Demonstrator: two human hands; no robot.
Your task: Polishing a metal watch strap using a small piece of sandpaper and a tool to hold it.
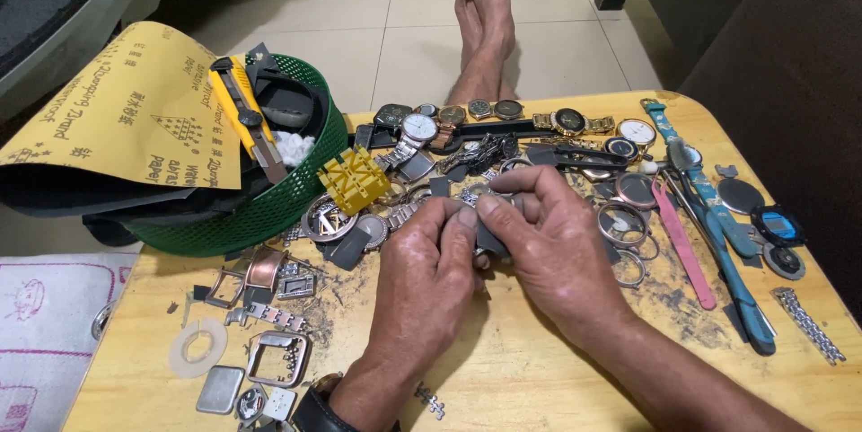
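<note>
Bare forearms, bare feet (pixel 485 10); dark wristband (pixel 316 409) on left wrist.

The table (pixel 539 369) is pale yellow wood, smudged black with grime near the middle. The basket (pixel 296 189) is green mesh. The sandpaper sheet (pixel 126 118) is mustard yellow with dark print. The knife (pixel 242 113) is yellow and black. One strap (pixel 684 248) is pink, another strap (pixel 718 225) teal blue. The cloth (pixel 45 324) is white with pink lines.
</note>
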